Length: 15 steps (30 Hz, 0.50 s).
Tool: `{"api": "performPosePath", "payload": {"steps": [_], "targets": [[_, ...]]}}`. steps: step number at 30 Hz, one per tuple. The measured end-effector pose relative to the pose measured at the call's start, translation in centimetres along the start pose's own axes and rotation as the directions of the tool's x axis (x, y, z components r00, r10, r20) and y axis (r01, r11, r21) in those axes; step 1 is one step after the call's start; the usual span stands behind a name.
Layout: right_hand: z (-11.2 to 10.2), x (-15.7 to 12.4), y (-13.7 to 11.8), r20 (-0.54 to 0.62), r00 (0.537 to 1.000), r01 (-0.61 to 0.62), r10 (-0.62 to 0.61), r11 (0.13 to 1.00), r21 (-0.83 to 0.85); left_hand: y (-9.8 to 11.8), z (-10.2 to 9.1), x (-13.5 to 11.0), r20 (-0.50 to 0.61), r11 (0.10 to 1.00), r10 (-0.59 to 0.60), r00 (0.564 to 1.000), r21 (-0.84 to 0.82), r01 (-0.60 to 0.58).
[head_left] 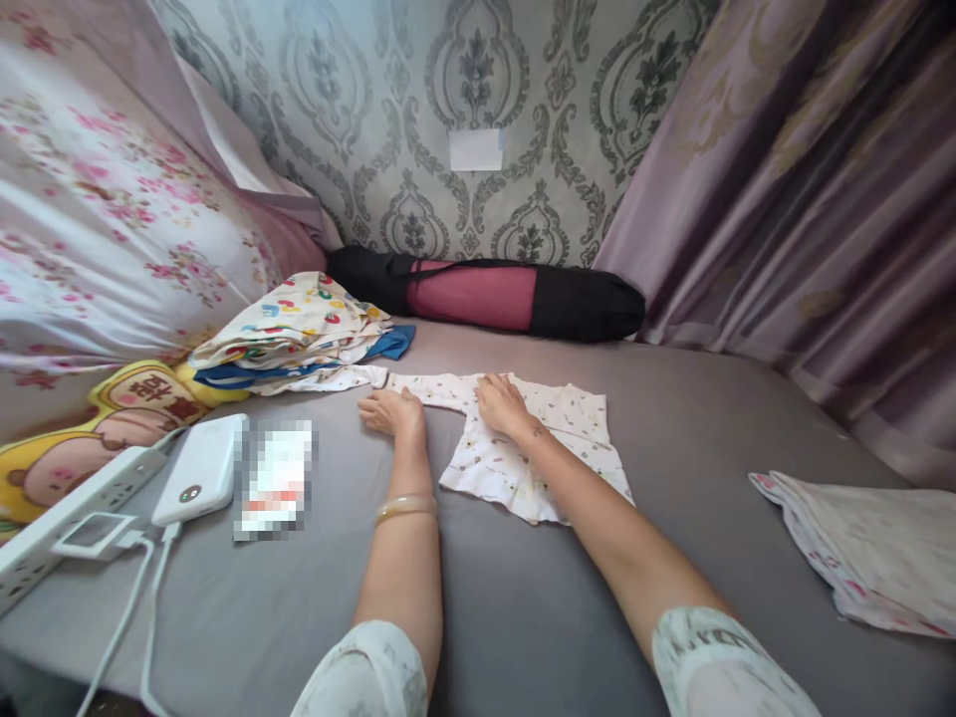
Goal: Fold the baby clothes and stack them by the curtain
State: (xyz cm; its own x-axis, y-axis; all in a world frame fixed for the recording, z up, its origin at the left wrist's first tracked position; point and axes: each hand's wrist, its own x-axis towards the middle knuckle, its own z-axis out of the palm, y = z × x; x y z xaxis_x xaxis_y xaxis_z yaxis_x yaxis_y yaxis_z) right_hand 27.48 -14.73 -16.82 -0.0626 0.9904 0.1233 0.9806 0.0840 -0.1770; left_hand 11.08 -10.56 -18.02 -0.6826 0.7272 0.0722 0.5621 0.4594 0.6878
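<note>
And here on the head camera I have the small white printed shirt (538,448) spread on the grey sheet (694,458), right ahead of me, one sleeve stretched out to the left and the body lying flat between the forearms' reach. The right hand (506,406) is on it — over the upper part, close to where that sleeve joins — with the fingers bent down onto the cloth; whether they pinch a fold or simply press, I can't tell from here. The right forearm crosses above the lower edge of the shirt.

Over to the left hand (389,410): it sits at the far end of the sleeve, wrist side against the cuff area, fingers loosely extended and pointing left, nothing visible gripped in them. Whether the thumb touches the fabric, I can't make out.

Just beyond the left hand lies the heap of clothes (299,324), multicoloured print over blue, and behind everything the black-and-maroon rolled bag (478,296) rests along the wall (403,119).
</note>
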Motion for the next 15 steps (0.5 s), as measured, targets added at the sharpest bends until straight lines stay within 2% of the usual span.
{"api": "performPosePath", "payload": {"steps": [7,11,15], "targets": [[1.1,1.2,-0.8,0.026,0.993,-0.111,0.111,0.994,-0.018,0.1,0.3,0.4,-0.002,0.999,-0.021,1.0,0.047,0.021],[0.2,1.8,-0.2,0.173,0.977,-0.127,0.123,0.992,0.017,0.2,-0.3,0.3,0.029,1.0,-0.019,0.999,0.025,0.019],[-1.5,2.3,0.4,0.342,0.935,-0.117,0.098,0.992,0.036,0.4,-0.7,1.3,0.085,0.987,0.019,0.996,-0.162,-0.005]]}}
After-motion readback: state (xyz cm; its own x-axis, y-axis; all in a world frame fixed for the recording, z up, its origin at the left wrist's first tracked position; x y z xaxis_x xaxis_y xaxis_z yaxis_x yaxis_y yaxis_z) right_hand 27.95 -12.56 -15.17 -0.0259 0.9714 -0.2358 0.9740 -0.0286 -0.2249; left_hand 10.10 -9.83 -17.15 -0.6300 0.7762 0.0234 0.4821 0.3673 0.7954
